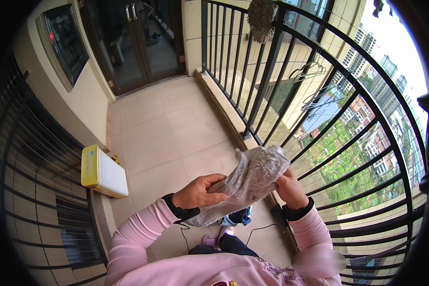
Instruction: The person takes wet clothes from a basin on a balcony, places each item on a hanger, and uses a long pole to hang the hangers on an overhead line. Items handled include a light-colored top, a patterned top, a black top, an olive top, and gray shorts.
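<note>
A crumpled, greyish-white towel-like cloth (255, 176) is stretched between my two hands in front of my body. My left hand (200, 191) pinches its left side, thumb on top and fingers folded behind. At the cloth's right edge, my right hand (291, 188) grips it with curled fingers, partly hidden by the fabric. Below the cloth, a bundle of blue fabric (242, 217) shows in part near my feet; what it rests on is hidden.
Black railing (267, 90) curves along the right, with wire hangers (309, 71) and a shaggy mop head (261, 21) on it. A white and yellow box (110, 172) stands on the tiled floor (167, 124) at left. Dark glass doors (138, 57) close the far end.
</note>
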Tool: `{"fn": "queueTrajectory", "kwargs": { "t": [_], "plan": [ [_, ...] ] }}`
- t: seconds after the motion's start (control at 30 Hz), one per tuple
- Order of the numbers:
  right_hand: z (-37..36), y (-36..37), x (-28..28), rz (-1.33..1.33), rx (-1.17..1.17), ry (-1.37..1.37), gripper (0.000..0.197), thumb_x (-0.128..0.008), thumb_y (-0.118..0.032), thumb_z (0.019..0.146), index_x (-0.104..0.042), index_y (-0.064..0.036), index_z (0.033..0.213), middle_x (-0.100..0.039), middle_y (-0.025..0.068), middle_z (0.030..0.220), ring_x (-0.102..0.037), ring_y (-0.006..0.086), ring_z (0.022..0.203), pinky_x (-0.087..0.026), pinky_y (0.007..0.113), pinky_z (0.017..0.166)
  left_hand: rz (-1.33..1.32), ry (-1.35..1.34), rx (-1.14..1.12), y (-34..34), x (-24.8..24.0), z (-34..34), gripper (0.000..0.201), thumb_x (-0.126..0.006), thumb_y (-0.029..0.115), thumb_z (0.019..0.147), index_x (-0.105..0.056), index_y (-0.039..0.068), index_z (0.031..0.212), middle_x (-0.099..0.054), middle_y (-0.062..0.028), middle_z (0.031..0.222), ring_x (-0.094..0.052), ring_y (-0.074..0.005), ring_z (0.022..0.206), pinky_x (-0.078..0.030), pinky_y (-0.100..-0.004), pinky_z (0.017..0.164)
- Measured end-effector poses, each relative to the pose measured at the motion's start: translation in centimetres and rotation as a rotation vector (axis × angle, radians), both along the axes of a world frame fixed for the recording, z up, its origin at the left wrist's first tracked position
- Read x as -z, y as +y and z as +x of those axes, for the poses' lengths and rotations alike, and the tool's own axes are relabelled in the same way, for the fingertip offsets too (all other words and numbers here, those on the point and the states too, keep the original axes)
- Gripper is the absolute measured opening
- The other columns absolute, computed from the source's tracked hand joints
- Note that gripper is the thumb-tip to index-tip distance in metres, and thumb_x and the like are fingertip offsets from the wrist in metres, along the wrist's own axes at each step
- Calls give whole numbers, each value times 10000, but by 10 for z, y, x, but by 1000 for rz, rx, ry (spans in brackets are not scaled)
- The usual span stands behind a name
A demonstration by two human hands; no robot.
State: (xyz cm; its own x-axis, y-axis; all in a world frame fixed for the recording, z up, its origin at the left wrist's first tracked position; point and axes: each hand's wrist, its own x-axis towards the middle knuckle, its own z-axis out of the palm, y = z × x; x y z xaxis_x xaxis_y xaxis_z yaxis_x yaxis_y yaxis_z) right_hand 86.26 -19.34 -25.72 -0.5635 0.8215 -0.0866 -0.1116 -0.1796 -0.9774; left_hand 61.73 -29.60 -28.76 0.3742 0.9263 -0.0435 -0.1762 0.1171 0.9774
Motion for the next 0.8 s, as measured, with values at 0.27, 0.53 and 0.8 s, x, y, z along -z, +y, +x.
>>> {"fn": "queueTrajectory", "kwargs": {
  "t": [0.27, 0.53, 0.8],
  "plan": [
    [41, 47, -40, 219, -88, 217, 322, -662, -198, 868, -524, -55, 1120, -598, 16, 1050, -562, 121, 977, -450, 280, 858, 40, -366, -252, 63, -21, 19, 426, -604, 212, 866, -505, -20, 1208, -611, -78, 1096, -573, -198, 1020, -426, -322, 945],
    [113, 199, -48, 408, 622, 174, 344, -611, -315, 897, -538, -68, 1124, -543, -40, 833, -485, 45, 712, -414, 195, 625, 111, -363, -339, 113, -49, 42, 502, -615, 118, 853, -415, -10, 1295, -544, -101, 1214, -526, -215, 1090, -387, -354, 982],
    [142, 320, -40, 324, 916, -95, 359, -674, -216, 798, -576, 5, 1064, -547, 17, 782, -500, 103, 692, -398, 238, 572, 110, -381, -312, 159, -75, 26, 420, -567, 161, 896, -442, -8, 1259, -560, -100, 1161, -530, -216, 1063, -385, -355, 965]
  ]
}}
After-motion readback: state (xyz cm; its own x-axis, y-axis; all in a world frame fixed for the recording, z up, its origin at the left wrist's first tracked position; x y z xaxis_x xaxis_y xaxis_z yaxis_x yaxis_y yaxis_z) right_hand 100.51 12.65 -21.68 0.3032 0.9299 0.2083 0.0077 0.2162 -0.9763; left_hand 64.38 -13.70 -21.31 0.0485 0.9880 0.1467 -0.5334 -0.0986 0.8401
